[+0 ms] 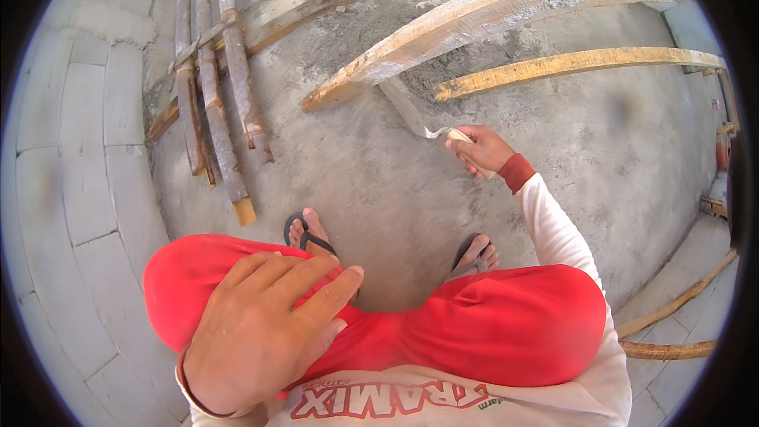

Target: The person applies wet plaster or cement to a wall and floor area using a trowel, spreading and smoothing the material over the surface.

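My right hand (481, 150) is closed round the pale handle of a trowel (406, 108). The trowel's grey blade points away to the far left, its far end by the near end of a thick wooden beam (443, 32). Grey cement floor (371, 182) lies under the blade; whether the blade touches it I cannot tell. My left hand (273, 316) rests on my red-clothed left knee, palm down, fingers stretched out and holding nothing.
A thinner wooden batten (553, 66) reaches in from the right. Several wooden poles (213, 103) lie at the far left across a plank (308, 12). A grey block wall (83, 150) runs along the left. More curved-looking timber (668, 349) sits at the lower right.
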Demonstrator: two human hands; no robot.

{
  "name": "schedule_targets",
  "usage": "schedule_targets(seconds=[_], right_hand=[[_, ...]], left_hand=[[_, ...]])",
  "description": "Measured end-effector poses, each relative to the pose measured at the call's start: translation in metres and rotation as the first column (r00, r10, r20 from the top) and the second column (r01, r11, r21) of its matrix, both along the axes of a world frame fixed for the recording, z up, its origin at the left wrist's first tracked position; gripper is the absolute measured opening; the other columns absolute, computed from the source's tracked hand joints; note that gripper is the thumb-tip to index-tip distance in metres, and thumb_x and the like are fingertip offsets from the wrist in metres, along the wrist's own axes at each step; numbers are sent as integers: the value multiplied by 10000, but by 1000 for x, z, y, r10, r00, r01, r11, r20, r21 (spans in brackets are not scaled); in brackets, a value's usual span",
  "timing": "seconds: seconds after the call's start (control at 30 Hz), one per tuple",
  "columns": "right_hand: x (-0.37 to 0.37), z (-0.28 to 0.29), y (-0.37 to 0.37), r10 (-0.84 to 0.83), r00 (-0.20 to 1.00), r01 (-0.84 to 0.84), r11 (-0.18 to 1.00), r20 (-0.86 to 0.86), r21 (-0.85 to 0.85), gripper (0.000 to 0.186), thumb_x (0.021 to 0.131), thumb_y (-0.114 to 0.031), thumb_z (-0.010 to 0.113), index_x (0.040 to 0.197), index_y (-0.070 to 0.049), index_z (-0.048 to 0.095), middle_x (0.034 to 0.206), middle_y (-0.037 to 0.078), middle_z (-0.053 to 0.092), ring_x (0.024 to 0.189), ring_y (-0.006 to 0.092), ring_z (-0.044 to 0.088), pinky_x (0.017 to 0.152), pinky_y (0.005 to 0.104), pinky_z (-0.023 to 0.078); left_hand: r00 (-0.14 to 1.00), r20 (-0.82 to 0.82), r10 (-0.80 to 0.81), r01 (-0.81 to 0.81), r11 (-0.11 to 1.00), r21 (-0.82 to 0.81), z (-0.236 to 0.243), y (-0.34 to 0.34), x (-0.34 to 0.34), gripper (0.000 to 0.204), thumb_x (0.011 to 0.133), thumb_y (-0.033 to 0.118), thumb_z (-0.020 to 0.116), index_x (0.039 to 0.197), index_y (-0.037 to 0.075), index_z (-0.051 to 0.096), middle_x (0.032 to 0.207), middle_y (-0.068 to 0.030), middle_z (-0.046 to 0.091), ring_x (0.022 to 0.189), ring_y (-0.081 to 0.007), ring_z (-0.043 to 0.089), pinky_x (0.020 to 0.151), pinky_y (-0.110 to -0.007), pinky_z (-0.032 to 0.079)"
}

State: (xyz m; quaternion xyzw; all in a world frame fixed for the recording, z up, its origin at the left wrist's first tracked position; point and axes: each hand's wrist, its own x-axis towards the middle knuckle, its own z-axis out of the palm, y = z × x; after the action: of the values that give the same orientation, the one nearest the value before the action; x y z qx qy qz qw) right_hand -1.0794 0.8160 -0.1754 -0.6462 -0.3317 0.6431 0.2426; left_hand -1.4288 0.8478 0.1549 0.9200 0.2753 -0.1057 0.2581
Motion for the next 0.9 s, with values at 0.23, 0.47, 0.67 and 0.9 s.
schedule_targets(seconds=[0.23,0.47,0.67,0.9], right_hand=[[-7,-4,6,105,994,-104,994,-31,46,280,1000,-345,710,1078,-76,707,649,-18,572,485,77,551,411,278,451],[35,-15,39,-63,991,48,991,119,124,310,986,-378,707,1027,-72,724,681,13,612,512,118,598,443,308,486],[-33,-16,38,-88,891,-126,895,445,428,391,865,-386,715,1065,-49,726,890,195,745,799,381,725,768,475,571],[-46,1,-146,-291,928,257,952,233,165,485,933,-256,682,1336,-46,514,940,166,695,750,292,707,681,419,558]], left_hand=[[999,-27,-43,44,999,19,11,-6,8,507,756,168,817,1245,78,717,1223,-118,711,1055,-339,670,916,-478,519],[999,17,-37,37,999,33,-8,-6,22,520,706,109,832,1212,67,717,1186,-99,724,1010,-326,674,890,-449,521],[999,-18,-37,38,999,37,-2,-8,22,513,693,80,831,1193,53,720,1175,-107,729,988,-327,678,882,-443,531],[990,101,-95,99,995,-33,-15,5,41,539,676,57,838,1202,44,719,1183,-122,731,973,-336,676,865,-437,537]])
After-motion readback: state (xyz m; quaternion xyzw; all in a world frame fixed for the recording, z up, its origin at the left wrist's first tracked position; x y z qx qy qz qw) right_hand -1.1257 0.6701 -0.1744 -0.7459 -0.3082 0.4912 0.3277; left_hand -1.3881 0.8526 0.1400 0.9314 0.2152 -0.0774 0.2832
